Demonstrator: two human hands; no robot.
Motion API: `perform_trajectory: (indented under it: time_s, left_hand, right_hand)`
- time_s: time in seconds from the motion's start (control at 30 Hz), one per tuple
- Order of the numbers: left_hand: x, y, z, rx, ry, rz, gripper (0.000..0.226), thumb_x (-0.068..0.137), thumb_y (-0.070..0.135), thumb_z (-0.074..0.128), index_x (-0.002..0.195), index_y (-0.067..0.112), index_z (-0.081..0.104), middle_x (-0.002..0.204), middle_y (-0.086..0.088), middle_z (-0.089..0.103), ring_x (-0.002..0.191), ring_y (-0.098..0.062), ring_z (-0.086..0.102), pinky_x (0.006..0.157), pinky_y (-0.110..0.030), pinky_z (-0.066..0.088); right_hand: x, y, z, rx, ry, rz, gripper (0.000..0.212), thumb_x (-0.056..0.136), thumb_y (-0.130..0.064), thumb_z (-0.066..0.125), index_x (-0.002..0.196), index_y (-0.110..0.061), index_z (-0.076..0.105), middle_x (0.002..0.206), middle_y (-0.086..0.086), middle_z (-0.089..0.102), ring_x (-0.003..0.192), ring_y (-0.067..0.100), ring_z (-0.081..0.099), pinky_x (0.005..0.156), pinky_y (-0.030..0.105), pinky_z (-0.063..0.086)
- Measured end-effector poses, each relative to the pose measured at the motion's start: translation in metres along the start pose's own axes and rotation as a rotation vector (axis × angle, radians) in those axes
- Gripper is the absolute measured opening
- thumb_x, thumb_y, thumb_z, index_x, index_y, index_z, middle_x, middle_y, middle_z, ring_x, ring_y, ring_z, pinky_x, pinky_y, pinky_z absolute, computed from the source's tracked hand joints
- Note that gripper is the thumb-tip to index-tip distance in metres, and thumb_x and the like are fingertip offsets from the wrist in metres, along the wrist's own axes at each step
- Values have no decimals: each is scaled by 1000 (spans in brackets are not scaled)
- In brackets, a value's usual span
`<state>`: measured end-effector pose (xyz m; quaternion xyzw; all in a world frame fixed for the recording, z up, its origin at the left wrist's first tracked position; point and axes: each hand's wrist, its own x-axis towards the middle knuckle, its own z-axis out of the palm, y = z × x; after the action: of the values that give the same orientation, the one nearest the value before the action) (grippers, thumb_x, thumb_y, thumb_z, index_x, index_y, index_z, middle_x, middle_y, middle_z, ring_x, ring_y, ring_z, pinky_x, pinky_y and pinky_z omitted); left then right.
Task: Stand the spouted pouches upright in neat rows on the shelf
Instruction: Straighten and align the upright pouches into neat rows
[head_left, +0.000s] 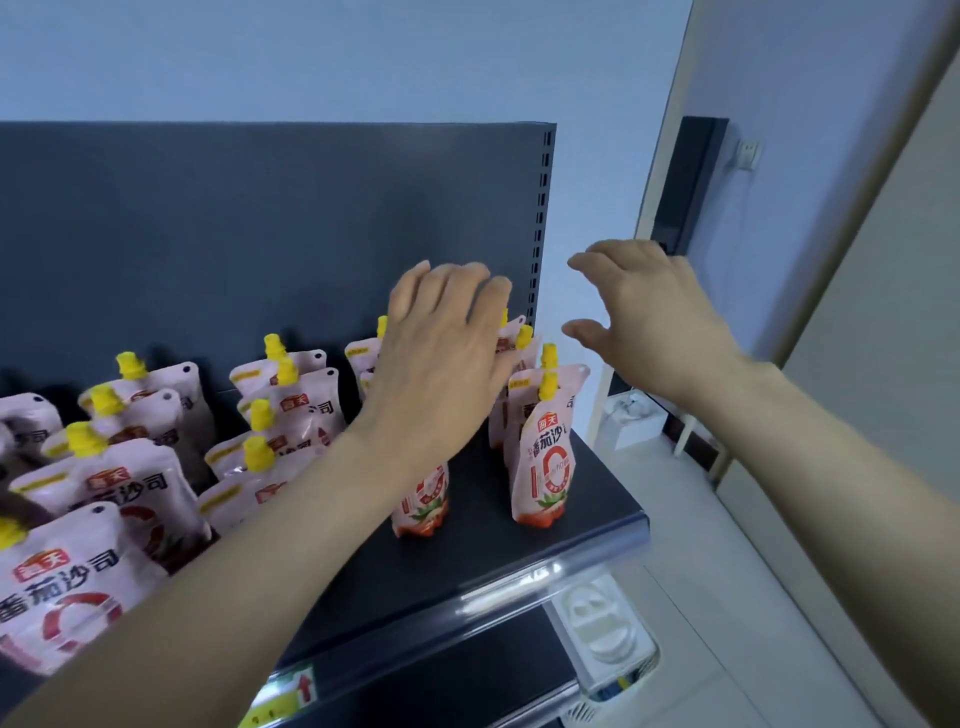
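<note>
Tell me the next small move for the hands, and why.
Probably lower the open right hand onto the rightmost row's front pouch to steady it: that hand hangs empty beside the row, while the left hand covers the neighbouring row.

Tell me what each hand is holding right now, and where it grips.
Right hand is open, holding nothing. Left hand lies over a pouch; any grip is hidden.

Pouches stand in rows running near to far across the shelf, against its back panel. The rightmost row stands near the shelf's right end, the left hand over the row beside it.
</note>
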<state>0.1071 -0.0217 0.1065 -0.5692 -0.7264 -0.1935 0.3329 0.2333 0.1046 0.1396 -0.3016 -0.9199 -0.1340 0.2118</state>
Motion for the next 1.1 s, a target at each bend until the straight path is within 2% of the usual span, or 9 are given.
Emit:
perform_trajectory:
  time_s: [0.33,0.5,0.6,0.7,0.77,0.83,0.9,1.0,1.1]
  left_hand:
    - [14,14,49,15,-104,54,42,85,38,57,114,8,57,112,-11,60,110,-30,55,108,-45,30]
    - [6,30,69,-27,-169,5,51,83,42,60,123,11,54,118,-9,60,112,-28,54,108,-42,29]
    - [0,45,81,-99,-298,-100,58,84,45,57,134,19,43,124,-4,56,114,-25,50,103,-35,27]
    - [-4,54,93,-192,-414,-270,43,85,38,57,121,17,51,117,-2,57,104,-25,54,94,-37,38]
    - [-7,56,98,-333,-471,-412,28,85,26,59,109,12,56,106,-5,61,92,-23,59,79,-35,48]
    - [-10,56,103,-443,-498,-526,15,86,17,58,93,4,60,88,-12,64,74,-19,57,63,-30,43]
    - [-14,54,105,-519,-518,-631,21,86,16,60,76,-2,60,67,-12,59,57,-14,48,53,-27,34]
    - [-16,50,103,-643,-539,-748,26,85,17,65,71,-5,62,61,-5,51,56,-12,44,58,-25,36]
    - [-15,51,102,-733,-568,-764,24,83,14,67,75,-9,63,67,-11,56,65,-18,53,67,-35,47]
  right_hand:
    - [35,27,51,38,-111,-79,53,90,-34,58,137,-15,42,139,6,47,131,29,37,101,41,32]
    - [41,41,79,93,-164,-156,52,90,-33,57,136,-16,43,140,6,48,130,28,39,101,40,33]
    - [42,54,96,152,-253,-185,56,89,-35,57,139,-16,40,139,8,49,127,30,42,99,42,37]
    - [43,67,112,324,-390,-153,57,89,-38,58,138,-15,41,132,11,55,118,31,52,94,42,45]
    - [45,73,124,466,-476,-132,50,90,-31,59,134,-13,46,127,11,58,111,29,56,89,36,47]
    - [47,77,135,600,-539,-132,38,88,-18,58,125,-7,54,119,13,62,103,26,59,84,32,47]
    - [48,79,143,733,-596,-114,28,86,-9,57,113,-3,62,101,11,63,84,17,59,77,27,49]
    - [48,80,152,871,-662,-62,20,87,-11,59,95,6,66,92,24,61,83,20,54,84,41,52]
    - [51,81,155,882,-666,-93,29,87,-14,62,96,14,64,107,34,62,80,21,52,91,49,49]
